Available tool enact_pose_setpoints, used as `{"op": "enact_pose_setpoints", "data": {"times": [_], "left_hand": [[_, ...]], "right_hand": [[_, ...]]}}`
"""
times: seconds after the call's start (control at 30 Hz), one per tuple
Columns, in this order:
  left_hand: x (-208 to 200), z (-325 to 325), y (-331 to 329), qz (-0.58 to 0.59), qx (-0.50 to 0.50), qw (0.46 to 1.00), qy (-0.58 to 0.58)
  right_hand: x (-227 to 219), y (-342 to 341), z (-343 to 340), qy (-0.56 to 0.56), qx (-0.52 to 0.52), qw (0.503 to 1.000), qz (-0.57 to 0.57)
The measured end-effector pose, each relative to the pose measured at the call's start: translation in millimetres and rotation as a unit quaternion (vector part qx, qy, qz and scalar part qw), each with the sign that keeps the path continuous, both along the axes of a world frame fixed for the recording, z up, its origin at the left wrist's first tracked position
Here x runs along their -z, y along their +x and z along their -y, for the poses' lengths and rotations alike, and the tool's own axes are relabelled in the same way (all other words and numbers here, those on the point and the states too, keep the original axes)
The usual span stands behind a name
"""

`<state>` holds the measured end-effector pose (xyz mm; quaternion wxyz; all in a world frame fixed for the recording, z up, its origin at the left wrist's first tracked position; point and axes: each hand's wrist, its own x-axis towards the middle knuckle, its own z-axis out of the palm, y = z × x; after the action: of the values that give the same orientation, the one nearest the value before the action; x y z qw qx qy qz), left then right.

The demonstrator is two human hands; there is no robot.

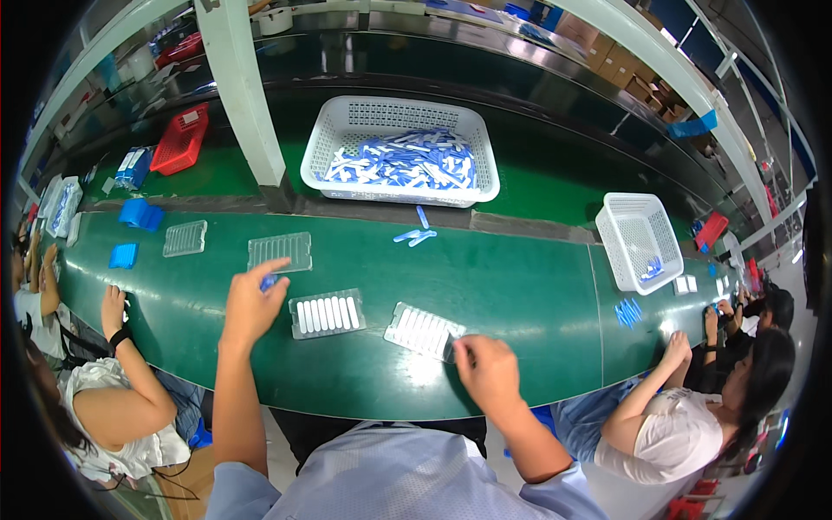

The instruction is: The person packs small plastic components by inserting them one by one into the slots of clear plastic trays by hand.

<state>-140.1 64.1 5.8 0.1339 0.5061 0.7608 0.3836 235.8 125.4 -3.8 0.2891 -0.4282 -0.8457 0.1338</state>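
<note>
My left hand [254, 303] is over the left part of the green table, its fingers curled around a small blue plastic piece [269, 282]. Its forefinger points across the near edge of a clear slotted tray [299, 251]. My right hand [488, 371] is closed at the right end of another clear slotted tray [419, 330], which lies at a slant; its fingertips appear to pinch that end, where something dark shows. Between my hands lies a clear tray filled with a row of white strips [329, 315].
Beyond the table's far ledge stands a white basket [314, 160] heaped with blue and white pieces; a few blue pieces [416, 236] lie before it. A second white basket [617, 251] is at right. Co-workers sit on both sides. A white post [243, 95] rises at left.
</note>
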Motion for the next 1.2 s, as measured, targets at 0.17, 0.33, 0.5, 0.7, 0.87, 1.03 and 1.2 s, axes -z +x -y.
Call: {"op": "enact_pose_setpoints", "data": {"times": [0.17,0.33,0.5,0.7,0.87,1.03,1.2], "left_hand": [[-11,20,70,0.048,0.037,0.997,-0.056],[1,19,95,-0.027,0.159,0.986,0.03],[-22,14,70,-0.046,0.078,0.993,-0.075],[-26,29,47,0.002,0.0,0.996,-0.093],[-13,61,27,0.058,-0.078,0.995,-0.009],[4,106,9,0.042,-0.133,0.99,0.01],[6,128,13,-0.001,-0.191,0.981,0.025]], "right_hand": [[11,-5,21,0.007,-0.013,0.999,0.033],[-22,-6,39,-0.109,0.014,0.98,0.169],[-17,10,31,-0.104,-0.001,0.985,0.135],[-16,8,11,-0.022,-0.006,0.991,0.134],[-2,14,-18,-0.025,-0.059,0.992,0.108],[-14,-2,-50,-0.01,-0.155,0.98,0.125],[-12,-19,-72,-0.056,-0.198,0.973,0.108]]}}
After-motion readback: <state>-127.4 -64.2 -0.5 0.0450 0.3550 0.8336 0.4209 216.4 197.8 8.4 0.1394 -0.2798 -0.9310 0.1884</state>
